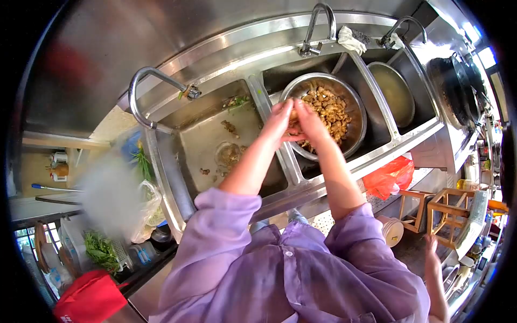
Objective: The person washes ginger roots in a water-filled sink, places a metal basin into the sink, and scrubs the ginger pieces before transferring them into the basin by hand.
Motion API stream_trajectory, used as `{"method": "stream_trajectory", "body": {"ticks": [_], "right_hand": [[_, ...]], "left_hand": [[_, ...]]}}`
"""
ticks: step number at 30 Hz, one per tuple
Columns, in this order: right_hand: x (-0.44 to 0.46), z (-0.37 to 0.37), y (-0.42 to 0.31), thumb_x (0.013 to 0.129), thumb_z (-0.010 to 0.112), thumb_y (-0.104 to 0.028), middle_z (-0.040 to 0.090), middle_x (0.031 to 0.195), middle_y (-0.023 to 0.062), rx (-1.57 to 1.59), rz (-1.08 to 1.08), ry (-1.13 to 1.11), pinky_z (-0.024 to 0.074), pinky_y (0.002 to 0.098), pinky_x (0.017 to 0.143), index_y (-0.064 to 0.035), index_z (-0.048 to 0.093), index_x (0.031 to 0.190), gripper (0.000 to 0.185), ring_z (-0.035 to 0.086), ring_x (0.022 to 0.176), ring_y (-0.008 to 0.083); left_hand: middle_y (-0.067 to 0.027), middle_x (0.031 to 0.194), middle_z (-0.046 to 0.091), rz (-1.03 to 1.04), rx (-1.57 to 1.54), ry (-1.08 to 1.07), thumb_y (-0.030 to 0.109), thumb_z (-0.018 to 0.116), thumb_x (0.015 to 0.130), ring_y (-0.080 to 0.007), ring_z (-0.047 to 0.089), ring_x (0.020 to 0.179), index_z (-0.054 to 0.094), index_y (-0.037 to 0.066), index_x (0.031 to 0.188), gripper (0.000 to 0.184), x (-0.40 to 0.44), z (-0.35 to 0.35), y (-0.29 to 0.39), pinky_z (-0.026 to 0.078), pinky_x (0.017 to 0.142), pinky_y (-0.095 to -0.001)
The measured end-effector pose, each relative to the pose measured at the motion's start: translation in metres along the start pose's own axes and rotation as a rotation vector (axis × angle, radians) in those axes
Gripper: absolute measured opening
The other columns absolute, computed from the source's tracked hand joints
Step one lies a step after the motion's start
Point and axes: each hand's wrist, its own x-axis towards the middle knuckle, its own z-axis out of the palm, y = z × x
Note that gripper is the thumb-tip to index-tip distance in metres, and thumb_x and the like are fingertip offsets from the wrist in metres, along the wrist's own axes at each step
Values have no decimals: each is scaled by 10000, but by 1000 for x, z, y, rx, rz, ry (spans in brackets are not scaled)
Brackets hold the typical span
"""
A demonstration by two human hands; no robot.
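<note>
A round metal bowl (pixel 357 114) stands in the middle sink basin, filled with brown chunky pieces (pixel 329 110) that look wet. Over the bowl's left side, my left hand (pixel 278 123) and my right hand (pixel 309 121) are pressed together, fingertips meeting and palms cupped. Some brown pieces show between the two hands. The fingers of both are curled and closed round them.
Left basin (pixel 199 134) holds food scraps round its drain. In the right basin sits a bowl of cloudy liquid (pixel 390 91). Three faucets line the back. Red bag (pixel 390 175), wooden stools (pixel 449 210) and another person's arm (pixel 435 274) are at right; greens (pixel 101 250) at lower left.
</note>
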Motion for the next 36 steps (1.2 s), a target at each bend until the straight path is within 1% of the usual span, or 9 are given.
{"method": "stream_trajectory", "body": {"ticks": [5, 9, 13, 17, 21, 27, 29, 32, 36], "right_hand": [[29, -74, 1, 806, 375, -512, 357, 1239, 205, -476, 14, 310, 481, 387, 729, -68, 193, 1296, 686, 431, 1063, 338], [38, -66, 2, 797, 471, -373, 516, 1073, 190, -950, -222, 513, 389, 369, 837, -38, 438, 1154, 490, 499, 991, 298], [44, 31, 3, 743, 555, -263, 555, 984, 170, -717, -441, 370, 419, 377, 776, -48, 535, 1007, 341, 543, 882, 317], [93, 133, 58, 745, 520, -272, 537, 972, 151, -1146, -417, -21, 429, 378, 779, -98, 497, 1040, 343, 532, 889, 315], [138, 190, 123, 752, 518, -285, 446, 1164, 117, -1534, -354, -51, 401, 376, 838, -140, 391, 1194, 482, 447, 1050, 296], [157, 186, 201, 748, 543, -323, 280, 1304, 144, -1351, 386, -426, 308, 360, 945, -136, 290, 1270, 610, 291, 1185, 316], [152, 182, 290, 742, 543, -296, 305, 1283, 165, -1332, 11, -202, 320, 375, 934, -127, 293, 1267, 605, 338, 1152, 330], [107, 199, 288, 732, 534, -266, 358, 1241, 186, -1476, -147, -280, 336, 375, 916, -146, 316, 1255, 580, 382, 1112, 350], [79, 209, 277, 768, 478, -232, 435, 1164, 193, -895, 340, -236, 375, 391, 864, -157, 390, 1204, 451, 444, 1046, 349]], "left_hand": [[-104, 1358, 128, -98, 26, -20, 547, 440, 773, -381, 232, 1169, 74, 275, 1318, 710, 12, 19, -4, 294, 851, -584], [-112, 1268, 314, 35, 135, -9, 375, 471, 829, -240, 428, 1062, 243, 223, 1296, 541, -20, -37, -20, 451, 753, -373], [-101, 1075, 508, 48, 140, 157, 272, 450, 850, -197, 540, 906, 253, 168, 1292, 494, -62, -151, -59, 466, 725, -306], [-135, 1082, 501, -131, 1029, 587, 305, 472, 807, -300, 533, 913, 246, 154, 1291, 555, -76, -267, -124, 430, 771, -377], [-147, 1048, 510, -270, 1284, 616, 337, 506, 770, -360, 457, 1006, 255, 161, 1289, 602, -50, -299, -127, 374, 836, -428], [-168, 1205, 416, -239, 1300, 627, 384, 510, 750, -313, 313, 1166, 210, 147, 1303, 672, -1, -332, -195, 281, 933, -439], [-162, 1196, 427, -10, 1286, 610, 411, 513, 750, -308, 284, 1189, 303, 78, 1267, 649, 11, -315, -207, 258, 963, -402], [-178, 1144, 462, -176, 1138, 532, 361, 465, 774, -340, 362, 1103, 397, 50, 1173, 510, 20, -305, -218, 312, 901, -420], [-203, 1066, 514, -411, 927, 438, 286, 393, 810, -389, 480, 975, 537, 9, 1033, 384, 27, -312, -245, 392, 806, -446]]}}
